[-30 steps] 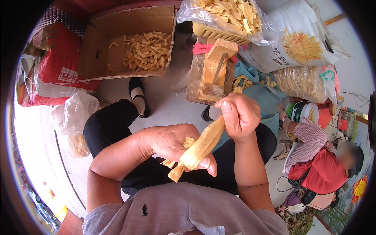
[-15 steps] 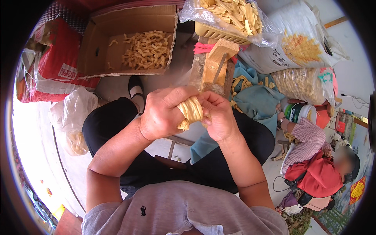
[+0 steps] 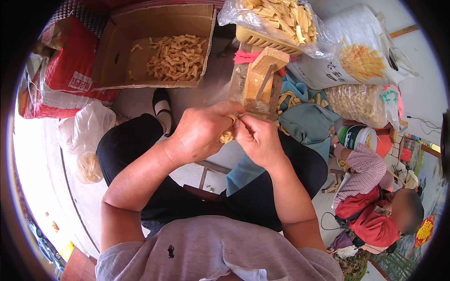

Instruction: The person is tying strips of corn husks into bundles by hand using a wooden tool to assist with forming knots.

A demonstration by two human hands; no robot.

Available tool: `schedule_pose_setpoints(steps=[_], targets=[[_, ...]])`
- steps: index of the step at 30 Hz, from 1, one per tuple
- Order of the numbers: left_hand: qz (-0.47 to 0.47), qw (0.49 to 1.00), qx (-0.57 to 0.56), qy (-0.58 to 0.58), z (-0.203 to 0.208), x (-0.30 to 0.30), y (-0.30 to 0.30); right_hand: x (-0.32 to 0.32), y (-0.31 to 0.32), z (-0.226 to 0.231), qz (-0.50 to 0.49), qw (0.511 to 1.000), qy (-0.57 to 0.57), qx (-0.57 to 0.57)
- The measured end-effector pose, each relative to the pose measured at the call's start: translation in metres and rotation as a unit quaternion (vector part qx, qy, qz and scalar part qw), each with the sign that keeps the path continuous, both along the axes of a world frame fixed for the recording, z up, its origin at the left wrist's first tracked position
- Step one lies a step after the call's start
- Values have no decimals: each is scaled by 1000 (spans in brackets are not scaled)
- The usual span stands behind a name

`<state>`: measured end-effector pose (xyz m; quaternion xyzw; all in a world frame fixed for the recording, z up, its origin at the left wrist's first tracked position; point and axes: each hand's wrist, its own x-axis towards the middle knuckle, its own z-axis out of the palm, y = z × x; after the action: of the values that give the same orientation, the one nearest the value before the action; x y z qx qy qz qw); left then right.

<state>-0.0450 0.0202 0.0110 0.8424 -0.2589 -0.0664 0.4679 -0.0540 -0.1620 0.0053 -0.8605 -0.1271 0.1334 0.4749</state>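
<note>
In front of my lap both hands are closed on one small roll of pale yellow sheet [image 3: 227,136] that looks like tofu skin. My left hand [image 3: 197,132] wraps around it, hiding most of it. The thumb and fingers of my right hand [image 3: 259,139] pinch its right side, touching my left fingers. Just beyond my hands lies a narrow wooden bench [image 3: 237,86] with an angled wooden block [image 3: 270,60] that has a thin metal strip on it. Pink cloth [image 3: 245,57] is tied around the bench.
A cardboard box [image 3: 129,63] of yellow twisted pieces [image 3: 180,58] stands far left. Beyond the bench, a yellow basket [image 3: 267,40] holds flat yellow strips [image 3: 281,18]. Blue-green cloth [image 3: 304,122] hangs right, near sacks [image 3: 358,103]. Another person in red [image 3: 368,218] sits at the right.
My left hand has closed over the roll, so less of it shows. My right hand has shifted in against the left. The person at the right has moved slightly.
</note>
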Motion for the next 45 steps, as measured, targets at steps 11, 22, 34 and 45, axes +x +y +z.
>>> schedule_pose_setpoints(steps=[11, 22, 34, 45], targets=[[151, 880, -370, 258, 23, 12, 30, 4, -21, 11, -21, 860, 312, 403], [52, 819, -314, 477, 22, 13, 1, 3, -23, 14, -117, 922, 265, 257], [78, 852, -294, 425, 5, 14, -21, 5, -34, 20, -132, 946, 210, 207], [155, 883, -258, 361, -10, 24, -28, 18, -42, 7, -223, 972, 43, 65]])
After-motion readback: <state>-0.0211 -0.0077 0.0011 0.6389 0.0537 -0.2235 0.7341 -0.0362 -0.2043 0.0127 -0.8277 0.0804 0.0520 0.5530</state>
